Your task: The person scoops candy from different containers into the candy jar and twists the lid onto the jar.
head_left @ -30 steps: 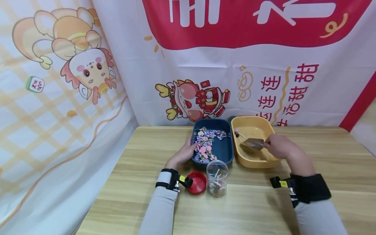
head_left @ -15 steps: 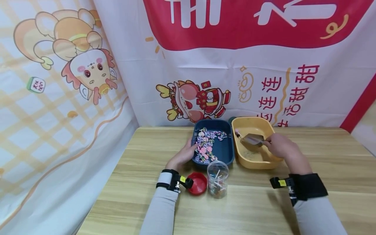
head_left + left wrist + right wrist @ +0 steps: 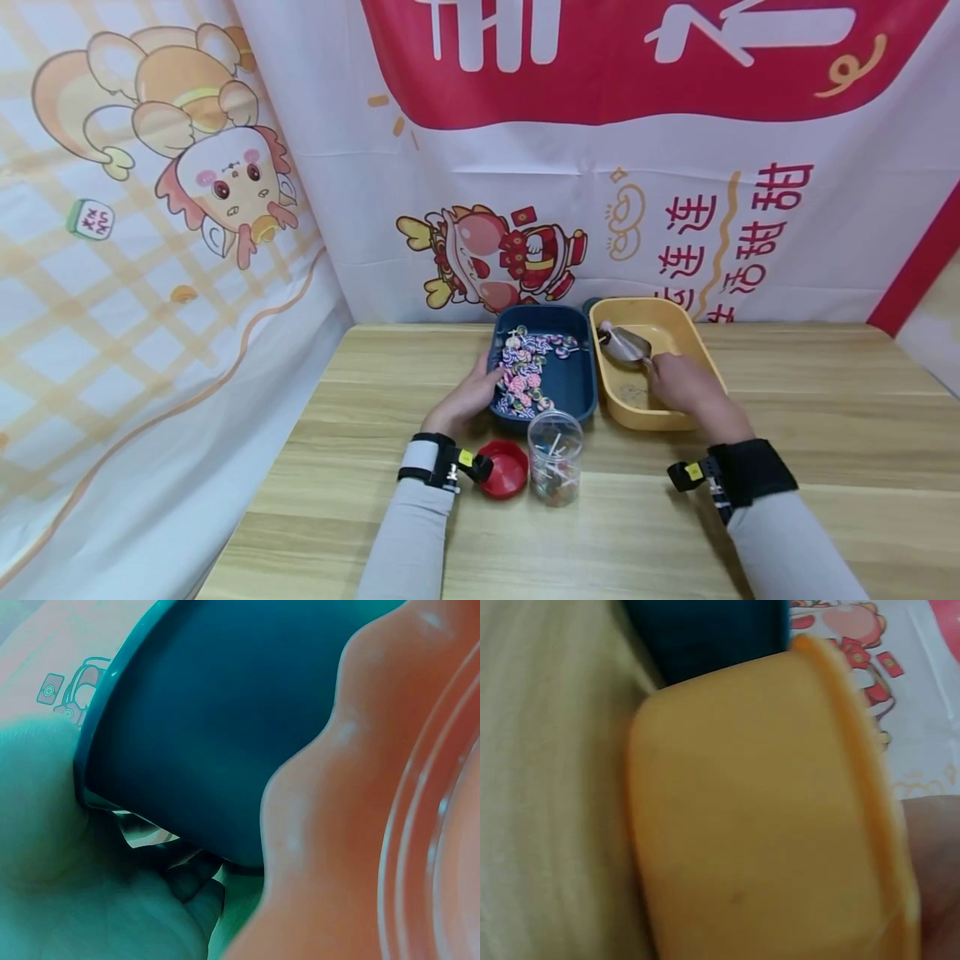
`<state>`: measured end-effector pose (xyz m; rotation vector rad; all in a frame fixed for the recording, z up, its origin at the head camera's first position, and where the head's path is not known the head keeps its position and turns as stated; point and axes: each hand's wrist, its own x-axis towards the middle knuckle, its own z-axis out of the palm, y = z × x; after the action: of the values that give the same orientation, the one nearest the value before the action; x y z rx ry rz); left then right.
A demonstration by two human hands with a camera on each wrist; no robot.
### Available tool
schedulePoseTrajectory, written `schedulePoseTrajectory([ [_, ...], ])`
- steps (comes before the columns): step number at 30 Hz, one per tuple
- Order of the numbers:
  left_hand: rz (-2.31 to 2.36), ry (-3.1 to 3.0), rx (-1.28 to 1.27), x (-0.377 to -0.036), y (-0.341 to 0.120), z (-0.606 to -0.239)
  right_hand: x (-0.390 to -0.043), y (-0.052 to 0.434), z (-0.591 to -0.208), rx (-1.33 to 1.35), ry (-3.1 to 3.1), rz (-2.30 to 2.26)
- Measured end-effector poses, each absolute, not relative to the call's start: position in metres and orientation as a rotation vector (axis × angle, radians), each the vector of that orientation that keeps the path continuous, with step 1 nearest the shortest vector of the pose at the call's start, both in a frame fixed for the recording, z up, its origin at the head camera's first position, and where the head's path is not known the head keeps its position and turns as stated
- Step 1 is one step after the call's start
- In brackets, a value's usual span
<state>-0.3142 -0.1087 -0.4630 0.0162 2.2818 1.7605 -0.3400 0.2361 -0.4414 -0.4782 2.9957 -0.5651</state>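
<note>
My left hand grips the left wall of a dark blue plastic bin, with the thumb at the rim; the left wrist view shows curled fingers by the bin's lower edge. Small swirl lollipops lie in it, mostly on the left. My right hand holds a metal scoop by its handle inside the yellow bin. The scoop's tip is at the far left corner, by a pinkish lollipop and a dark one. In the right wrist view, the yellow wall hides the scoop.
A clear plastic jar with some lollipops stands in front of the blue bin. To its left lies a red lid. The bins stand side by side near the table's back edge, before a printed cloth. Something dark green shows behind them.
My right hand has moved left within the yellow bin, carrying the scoop's tip up to the lollipops in the far left corner. The left hand and blue bin have stayed put.
</note>
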Motion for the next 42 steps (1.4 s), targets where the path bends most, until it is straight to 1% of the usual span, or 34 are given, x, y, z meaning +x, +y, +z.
schedulePoseTrajectory([
  [11, 1.748, 2.296, 0.002, -0.3143, -0.1085, -0.4626, -0.3436, 0.2368, -0.4488, -0.657, 2.934, -0.683],
  [21, 1.748, 2.286, -0.02, -0.3146, -0.1088, -0.463, -0.3427, 0.24, -0.4479, -0.523, 2.724, -0.796],
  [34, 1.742, 2.288, -0.011, -0.3156, -0.1078, -0.4637, -0.3421, 0.2418, -0.4492, -0.573, 2.812, -0.923],
  [42, 1.743, 2.275, -0.025, -0.3151, -0.1083, -0.4633, -0.3412, 0.2436, -0.445, -0.547, 2.777, -0.988],
])
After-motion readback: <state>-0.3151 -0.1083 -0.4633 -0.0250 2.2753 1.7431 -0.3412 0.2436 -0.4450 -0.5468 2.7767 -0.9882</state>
